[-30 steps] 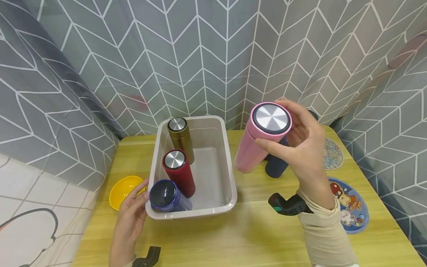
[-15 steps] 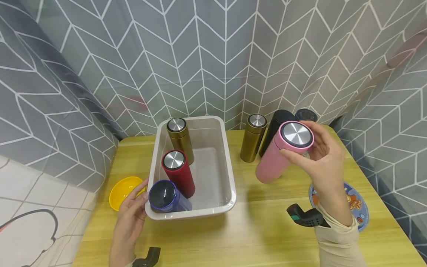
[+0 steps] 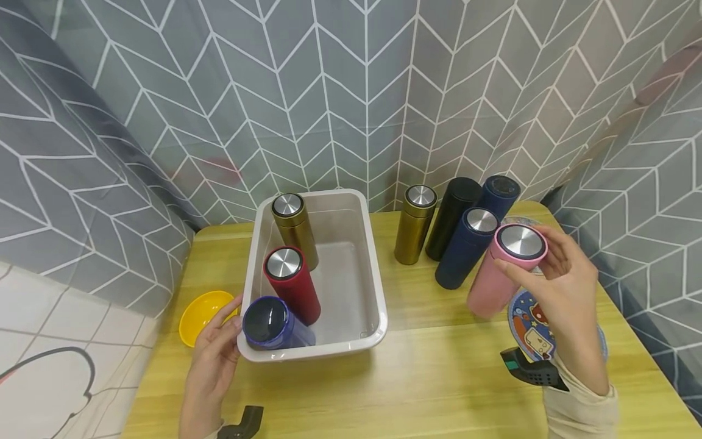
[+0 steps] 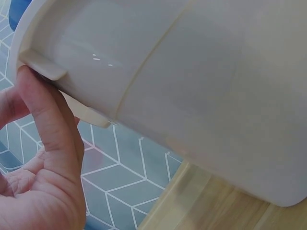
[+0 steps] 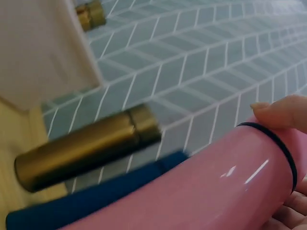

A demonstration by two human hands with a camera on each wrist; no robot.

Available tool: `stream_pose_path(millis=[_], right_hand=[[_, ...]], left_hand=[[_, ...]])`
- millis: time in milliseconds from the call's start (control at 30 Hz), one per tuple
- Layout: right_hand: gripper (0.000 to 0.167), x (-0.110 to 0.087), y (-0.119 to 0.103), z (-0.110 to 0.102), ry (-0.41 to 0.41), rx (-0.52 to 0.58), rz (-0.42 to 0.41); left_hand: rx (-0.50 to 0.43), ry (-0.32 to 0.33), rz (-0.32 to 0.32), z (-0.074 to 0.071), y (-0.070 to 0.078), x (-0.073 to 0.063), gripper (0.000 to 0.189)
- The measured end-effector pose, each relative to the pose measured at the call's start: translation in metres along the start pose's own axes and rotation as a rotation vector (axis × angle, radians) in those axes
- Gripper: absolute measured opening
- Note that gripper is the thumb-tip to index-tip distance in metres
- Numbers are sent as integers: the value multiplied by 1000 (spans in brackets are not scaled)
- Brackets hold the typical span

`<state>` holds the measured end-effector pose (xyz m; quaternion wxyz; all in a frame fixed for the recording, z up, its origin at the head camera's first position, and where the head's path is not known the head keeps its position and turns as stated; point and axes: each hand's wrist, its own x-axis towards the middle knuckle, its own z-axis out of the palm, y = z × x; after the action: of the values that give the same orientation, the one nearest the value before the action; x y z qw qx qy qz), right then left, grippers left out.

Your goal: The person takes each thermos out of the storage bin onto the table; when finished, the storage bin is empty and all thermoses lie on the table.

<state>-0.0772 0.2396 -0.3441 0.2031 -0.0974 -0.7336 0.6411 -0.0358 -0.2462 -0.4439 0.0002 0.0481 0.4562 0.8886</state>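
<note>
My right hand (image 3: 570, 292) grips a pink thermos (image 3: 493, 283) around its top, just under the silver lid. The thermos is upright, slightly tilted, beside a dark blue thermos (image 3: 459, 256); whether its base touches the table I cannot tell. In the right wrist view the pink thermos (image 5: 216, 187) fills the lower part, with the thumb near its dark ring. My left hand (image 3: 211, 360) touches the left front corner of a light grey bin (image 3: 378, 286), its fingertips under the rim in the left wrist view. Inside the bin stand a gold thermos (image 3: 298, 235), a red one (image 3: 298, 292) and a blue-purple one (image 3: 293, 332).
Right of the bin stand another gold thermos (image 3: 414, 231), a black one (image 3: 450, 219) and a second dark blue one (image 3: 499, 195). A yellow bowl (image 3: 200, 314) lies left of the bin. Round patterned mats (image 3: 529, 329) lie at the right. A curtain (image 3: 351, 91) hangs behind the table.
My right hand has carried the pink thermos right and lower, from near the bin to beside the dark blue thermos, uncovering the bottles behind it. The left hand keeps its place on the bin.
</note>
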Motion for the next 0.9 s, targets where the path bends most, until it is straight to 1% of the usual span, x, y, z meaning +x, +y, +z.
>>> stream_pose_path(millis=[67,133,267,367,500,700,800,900], right_hand=[[71,5,9,-3,4,-11,23],[72,12,17,-5,27,-16,44],[72,26,32,-8,108,66,112],[72,35,40,-10,158,155,140],[69,46,49,-8,204,251,124],[68,59,57,-3,247,342,124],[69,64,60,1,246,371,118],[70,66,63,4,242,359,105]], left_hand=[[5,4,2,0,0,0,46],[10,6,3,0,0,0,46],[11,2,2,-1,0,0,46],[2,-9,2,-1,0,0,47],[-3,-9,1,-1,0,0,47],[7,1,-2,-1,1,0,47],[10,5,-1,-1,0,0,47],[16,4,-2,-1,0,0,46]])
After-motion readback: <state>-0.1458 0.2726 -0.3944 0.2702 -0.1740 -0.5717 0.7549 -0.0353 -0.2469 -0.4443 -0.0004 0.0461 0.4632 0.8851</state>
